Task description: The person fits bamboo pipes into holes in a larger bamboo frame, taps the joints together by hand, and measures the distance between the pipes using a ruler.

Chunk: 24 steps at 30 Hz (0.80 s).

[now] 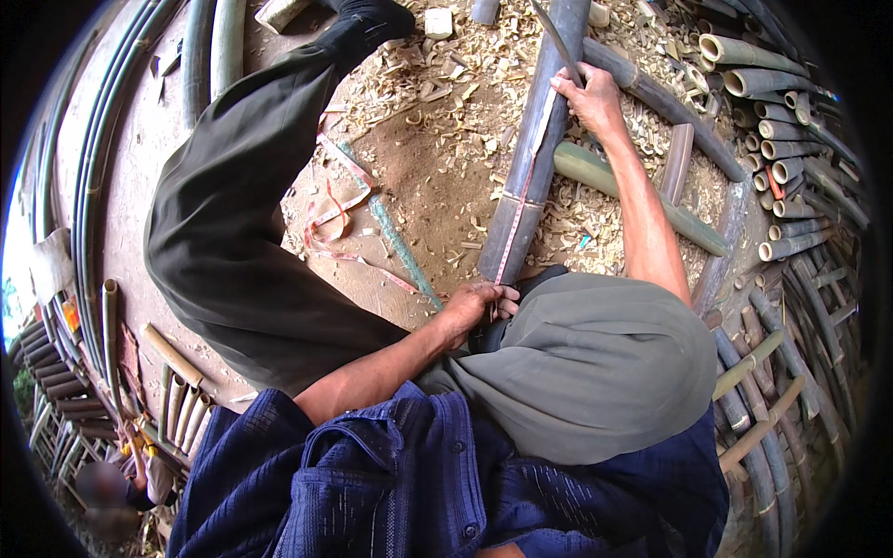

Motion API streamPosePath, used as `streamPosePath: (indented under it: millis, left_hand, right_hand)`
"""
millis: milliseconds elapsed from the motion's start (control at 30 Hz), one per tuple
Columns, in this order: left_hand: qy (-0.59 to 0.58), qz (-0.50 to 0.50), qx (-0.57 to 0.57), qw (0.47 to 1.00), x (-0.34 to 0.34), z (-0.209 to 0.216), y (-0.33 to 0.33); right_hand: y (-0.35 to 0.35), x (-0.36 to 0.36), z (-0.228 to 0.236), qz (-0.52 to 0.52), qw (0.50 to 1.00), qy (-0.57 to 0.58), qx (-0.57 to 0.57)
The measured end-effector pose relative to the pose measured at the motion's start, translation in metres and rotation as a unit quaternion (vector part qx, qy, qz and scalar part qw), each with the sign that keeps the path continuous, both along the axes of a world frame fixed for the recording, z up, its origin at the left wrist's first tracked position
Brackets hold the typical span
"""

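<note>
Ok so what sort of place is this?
Probably a bamboo workshop: piled bamboo poles at the right, pale shavings over the ground, and a measuring tape along a dark bamboo pole.

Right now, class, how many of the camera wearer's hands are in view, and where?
2. The left hand is at the near end of the dark bamboo pole, by the measuring tape; the right hand is farther up, gripping a thin dark tool.

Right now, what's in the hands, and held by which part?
Left hand: measuring tape, apparently pinched at the near end of the dark bamboo pole. Right hand: thin blade-like tool, gripped at its lower end.
</note>
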<state>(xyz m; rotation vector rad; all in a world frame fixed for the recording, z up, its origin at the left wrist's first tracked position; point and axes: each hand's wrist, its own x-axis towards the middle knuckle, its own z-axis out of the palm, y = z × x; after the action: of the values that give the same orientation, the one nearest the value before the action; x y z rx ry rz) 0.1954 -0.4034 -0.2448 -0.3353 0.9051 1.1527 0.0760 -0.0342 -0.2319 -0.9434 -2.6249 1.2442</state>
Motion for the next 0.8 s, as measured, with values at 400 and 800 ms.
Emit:
streamPosePath:
  millis: [400, 800]
  left_hand:
    - [0.008, 0.005, 0.006, 1.0, 0.002, -0.005, 0.0]
    - [0.617, 0.039, -0.002, 0.786, -0.157, 0.04, 0.131]
  right_hand:
    - [-0.005, -0.005, 0.0, -0.044, 0.998, 0.002, 0.048]
    - [0.011, -0.002, 0.003, -0.065, 0.998, -0.004, -0.014]
